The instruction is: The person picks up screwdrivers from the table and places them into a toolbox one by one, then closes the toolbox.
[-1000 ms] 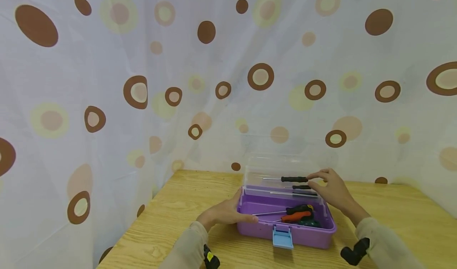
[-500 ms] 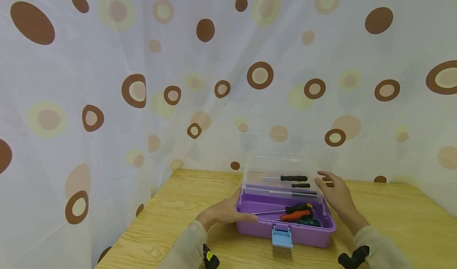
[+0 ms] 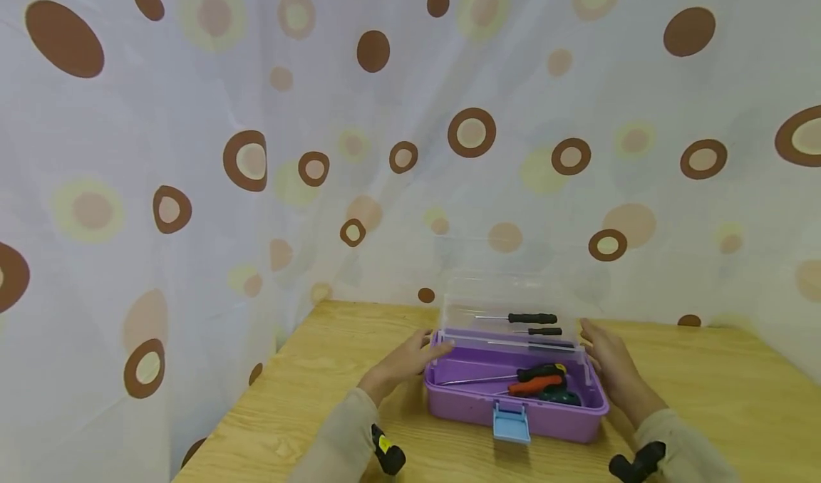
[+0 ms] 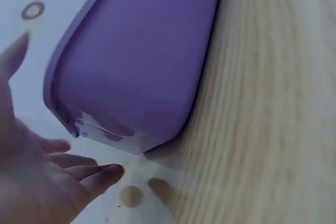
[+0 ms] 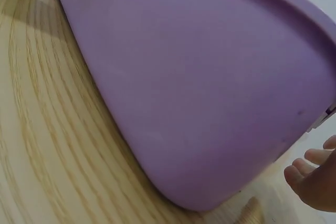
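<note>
A purple toolbox [image 3: 471, 412] with a blue latch [image 3: 511, 424] stands on the table. Its clear lid [image 3: 500, 287] is tipped back, with dark-handled screwdrivers [image 3: 534, 318] lying in it. Inside the box are a black-and-yellow screwdriver [image 3: 541, 372], an orange-handled screwdriver [image 3: 534, 385] and a dark green handle [image 3: 560, 397]. My left hand [image 3: 405, 363] is at the box's left end, fingers spread; in the left wrist view that hand [image 4: 47, 177] looks apart from the wall. My right hand [image 3: 613, 369] is beside the right end, fingers slightly bent and holding nothing.
The box sits on a wooden table [image 3: 327, 355]. Behind and to the left hangs a white curtain [image 3: 410, 198] with brown and yellow dots. Each wrist wears a black camera mount [image 3: 388, 451].
My right hand has drawn away from the screwdrivers in the lid and come down beside the box's right end. My left hand has left the front rim and moved back along the left end.
</note>
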Tool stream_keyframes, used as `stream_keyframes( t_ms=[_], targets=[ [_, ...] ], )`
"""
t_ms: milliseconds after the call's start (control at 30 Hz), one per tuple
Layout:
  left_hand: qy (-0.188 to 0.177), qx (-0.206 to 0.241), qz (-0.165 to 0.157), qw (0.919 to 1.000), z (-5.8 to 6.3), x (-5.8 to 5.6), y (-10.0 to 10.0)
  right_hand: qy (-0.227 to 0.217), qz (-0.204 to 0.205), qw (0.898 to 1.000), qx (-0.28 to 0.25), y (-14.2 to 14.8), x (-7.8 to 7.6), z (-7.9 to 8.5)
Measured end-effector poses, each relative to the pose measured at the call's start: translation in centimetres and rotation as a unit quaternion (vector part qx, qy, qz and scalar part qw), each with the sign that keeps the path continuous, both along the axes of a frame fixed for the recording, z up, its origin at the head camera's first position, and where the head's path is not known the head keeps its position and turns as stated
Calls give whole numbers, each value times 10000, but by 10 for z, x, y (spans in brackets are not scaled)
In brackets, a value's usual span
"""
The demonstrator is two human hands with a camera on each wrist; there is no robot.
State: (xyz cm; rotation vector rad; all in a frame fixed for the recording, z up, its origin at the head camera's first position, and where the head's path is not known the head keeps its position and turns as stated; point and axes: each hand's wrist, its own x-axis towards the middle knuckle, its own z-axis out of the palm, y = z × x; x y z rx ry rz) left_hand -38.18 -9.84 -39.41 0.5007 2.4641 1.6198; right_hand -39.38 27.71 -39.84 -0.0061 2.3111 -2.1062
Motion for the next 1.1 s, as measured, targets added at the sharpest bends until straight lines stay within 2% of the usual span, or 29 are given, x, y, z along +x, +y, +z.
stream_keyframes(
  t_ms=[67, 133, 200, 367, 467, 600, 667, 733, 867, 967, 1100],
  targets=[
    [-246, 676, 311, 9969, -2, -9, 7, -276, 154, 9986, -420, 2, 0, -1],
    [-429, 1240, 575, 9897, -3, -18, 14, -502, 303, 9958, -709, 1, 0, -3],
    [-585, 1629, 615, 9830, -4, -27, 20, -589, 383, 9938, -867, -1, -2, -5],
    [-1013, 2204, 50, 9701, -5, -43, 36, -612, 436, 9928, -936, -7, -5, -9],
    [-883, 2387, -85, 9670, -8, -50, 44, -611, 477, 9936, -820, -10, -5, -10],
    [-551, 2506, -56, 9665, -13, -55, 49, -449, 399, 9969, -507, -10, -7, -8],
    [-581, 2638, -99, 9628, -14, -55, 49, -311, 369, 9981, -373, -10, -8, -7],
    [-597, 2708, -116, 9607, -14, -55, 50, -220, 365, 9983, -390, -10, -8, -7],
    [-602, 2876, -148, 9557, -15, -53, 50, -231, 394, 9958, -791, -13, -7, -7],
    [-434, 2940, -102, 9548, -16, -53, 49, -236, 475, 9947, -883, -16, -5, -8],
    [-46, 2940, -103, 9557, -15, -57, 48, -164, 844, 9900, -1114, -17, -3, -10]
  ],
)
